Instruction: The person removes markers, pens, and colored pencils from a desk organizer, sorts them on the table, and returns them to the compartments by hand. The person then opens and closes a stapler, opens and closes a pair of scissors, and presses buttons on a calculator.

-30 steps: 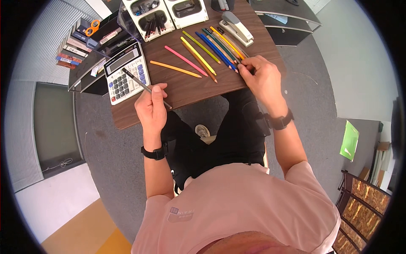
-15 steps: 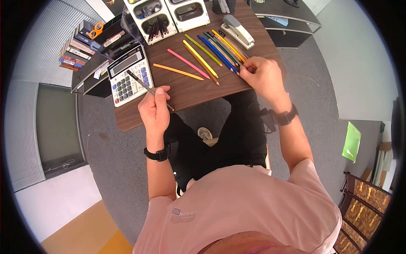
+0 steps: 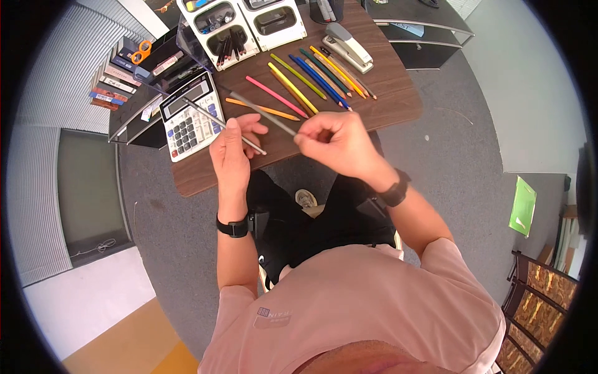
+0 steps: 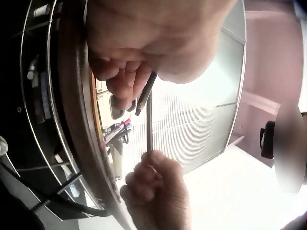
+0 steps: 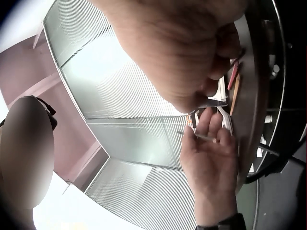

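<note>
My left hand [image 3: 232, 153] holds a grey pencil [image 3: 205, 114] under its thumb, over the desk's front edge, with the other fingers loosely extended. Close to its right, my right hand [image 3: 336, 142] pinches a second dark grey pencil [image 3: 265, 110] at its near end, the shaft slanting up and left above the desk. Beyond the hands lie loose colored pencils: an orange one [image 3: 258, 107], a pink one [image 3: 274, 95], a yellow one [image 3: 291, 87], a lime green one [image 3: 298, 76] and blue ones [image 3: 321, 83]. Dark green, tan and golden ones lie farther right.
A calculator [image 3: 190, 121] lies at the desk's left. White organizer boxes [image 3: 255, 47] with dark pencils [image 3: 230, 48] inside stand at the back. A stapler [image 3: 347, 48] lies at the back right, near a dark mesh pen cup [image 3: 326, 9]. The brown desk [image 3: 392, 100] ends just before my lap.
My right hand has come away from the right end of the pencil row and moved left toward my left hand, carrying a dark grey pencil. The left hand keeps its pencil, its fingers looser.
</note>
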`<move>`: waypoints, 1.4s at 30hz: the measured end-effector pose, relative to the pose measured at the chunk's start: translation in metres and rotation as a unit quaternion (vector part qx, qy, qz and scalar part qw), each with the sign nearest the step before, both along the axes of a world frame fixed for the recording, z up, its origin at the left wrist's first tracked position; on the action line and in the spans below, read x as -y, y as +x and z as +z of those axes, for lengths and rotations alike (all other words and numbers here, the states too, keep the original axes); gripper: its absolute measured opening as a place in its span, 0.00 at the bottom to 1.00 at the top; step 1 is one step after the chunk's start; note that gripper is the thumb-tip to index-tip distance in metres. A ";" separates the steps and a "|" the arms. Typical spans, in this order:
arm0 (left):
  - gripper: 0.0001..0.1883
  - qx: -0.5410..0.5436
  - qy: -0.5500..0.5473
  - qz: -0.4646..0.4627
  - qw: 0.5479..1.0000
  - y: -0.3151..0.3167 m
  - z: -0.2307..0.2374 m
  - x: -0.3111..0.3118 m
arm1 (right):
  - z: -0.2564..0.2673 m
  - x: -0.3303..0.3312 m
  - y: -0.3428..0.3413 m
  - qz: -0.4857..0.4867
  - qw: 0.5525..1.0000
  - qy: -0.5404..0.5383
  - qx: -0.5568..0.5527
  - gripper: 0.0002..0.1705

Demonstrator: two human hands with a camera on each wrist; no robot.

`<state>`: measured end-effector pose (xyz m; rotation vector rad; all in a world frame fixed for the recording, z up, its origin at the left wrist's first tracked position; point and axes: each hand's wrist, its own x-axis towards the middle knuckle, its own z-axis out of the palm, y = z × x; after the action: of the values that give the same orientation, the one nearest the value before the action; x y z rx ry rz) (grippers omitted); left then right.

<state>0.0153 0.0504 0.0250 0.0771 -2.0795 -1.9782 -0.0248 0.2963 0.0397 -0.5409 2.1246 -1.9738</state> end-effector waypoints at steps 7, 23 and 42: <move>0.34 0.008 0.147 -0.067 0.987 -0.008 0.003 -0.009 | -0.003 0.024 0.012 0.048 0.999 -0.011 -0.004 0.05; 0.34 -0.031 0.171 -0.100 0.980 -0.003 -0.017 0.002 | -0.009 -0.094 -0.049 -0.282 0.896 0.253 -0.233 0.08; 0.34 -0.041 0.144 -0.094 0.984 -0.002 -0.017 -0.004 | 0.000 -0.105 -0.055 -0.216 0.881 0.365 -0.210 0.10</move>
<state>0.0134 0.0540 0.0084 -0.1466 -1.7936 -2.3413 -0.0797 0.4017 0.0396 -0.3828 3.2379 -1.0654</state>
